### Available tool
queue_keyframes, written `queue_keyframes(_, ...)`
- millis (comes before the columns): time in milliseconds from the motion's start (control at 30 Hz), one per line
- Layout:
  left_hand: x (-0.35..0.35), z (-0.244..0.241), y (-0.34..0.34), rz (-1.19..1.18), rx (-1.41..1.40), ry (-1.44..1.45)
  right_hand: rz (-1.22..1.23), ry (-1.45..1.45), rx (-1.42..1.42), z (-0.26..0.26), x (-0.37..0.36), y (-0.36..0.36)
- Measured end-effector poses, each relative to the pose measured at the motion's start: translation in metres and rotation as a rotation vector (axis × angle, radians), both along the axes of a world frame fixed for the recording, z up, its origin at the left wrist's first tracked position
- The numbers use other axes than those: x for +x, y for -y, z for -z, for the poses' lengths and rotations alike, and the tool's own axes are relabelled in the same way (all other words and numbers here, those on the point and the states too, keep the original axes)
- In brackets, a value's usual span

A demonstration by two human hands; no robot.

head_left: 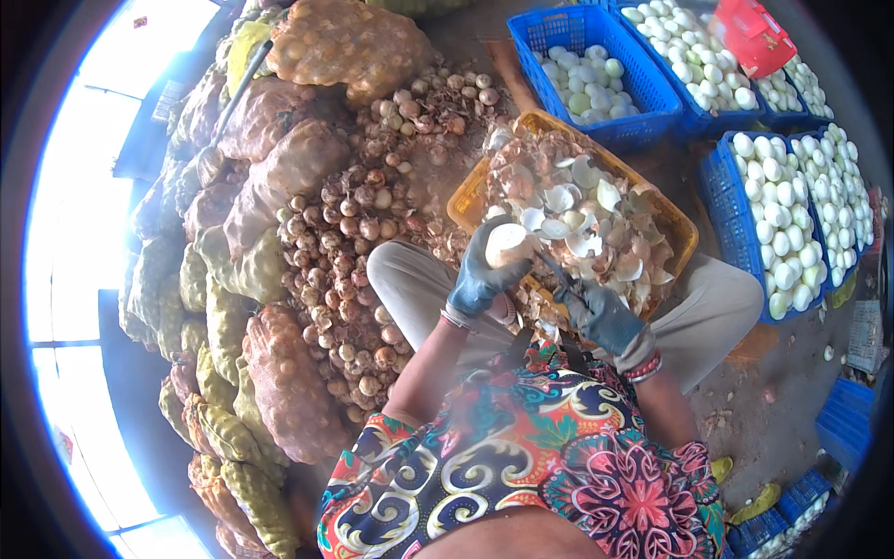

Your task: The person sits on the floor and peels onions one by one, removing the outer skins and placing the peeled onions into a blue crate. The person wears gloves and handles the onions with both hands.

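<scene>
My left hand [482, 269], in a grey-blue work glove, grips an onion [508, 244] whose pale, partly peeled face is turned up. Across from it, my gloved right hand [602, 313] is closed around a small knife [557, 269]. The dark blade points toward the onion, and I cannot tell whether it touches. Both hands are over the near edge of a yellow plastic crate [674, 218] that stands tilted between my knees. Brown onion skins and white onion peels [559, 199] are heaped in this crate.
Unpeeled onions [349, 227] lie piled on the floor to my left, with stacked mesh sacks [293, 384] beyond. A blue crate [594, 119] of peeled onions stands ahead. More blue crates [726, 209] stand to the right, and a red plastic container [754, 38] rests on the far ones.
</scene>
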State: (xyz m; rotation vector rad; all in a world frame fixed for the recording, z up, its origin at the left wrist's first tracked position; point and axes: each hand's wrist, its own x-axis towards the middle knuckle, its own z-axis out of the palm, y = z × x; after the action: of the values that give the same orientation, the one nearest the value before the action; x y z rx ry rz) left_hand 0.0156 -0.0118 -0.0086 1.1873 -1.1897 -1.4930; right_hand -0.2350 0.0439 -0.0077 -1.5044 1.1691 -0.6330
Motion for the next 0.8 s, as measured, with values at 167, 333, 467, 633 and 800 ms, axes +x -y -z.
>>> queue_keyframes(167,-0.024,-0.019,0.016,-0.125,-0.066,-0.191,-0.007,-0.282,0.074,0.05,-0.009,-0.044)
queue_keyframes(333,-0.043,-0.037,0.009,-0.1,-0.05,-0.182,0.361,0.056,-0.264,-0.029,0.0,-0.023)
queue_keyframes(467,-0.055,-0.041,0.004,-0.103,-0.055,-0.238,0.341,-0.048,-0.418,-0.034,0.001,-0.017)
queue_keyframes(633,-0.063,-0.038,0.0,-0.137,-0.072,-0.201,0.373,-0.136,-0.469,-0.022,0.002,-0.023)
queue_keyframes(800,-0.067,-0.026,-0.003,-0.184,-0.1,-0.065,0.458,-0.253,-0.521,-0.003,0.008,-0.025)
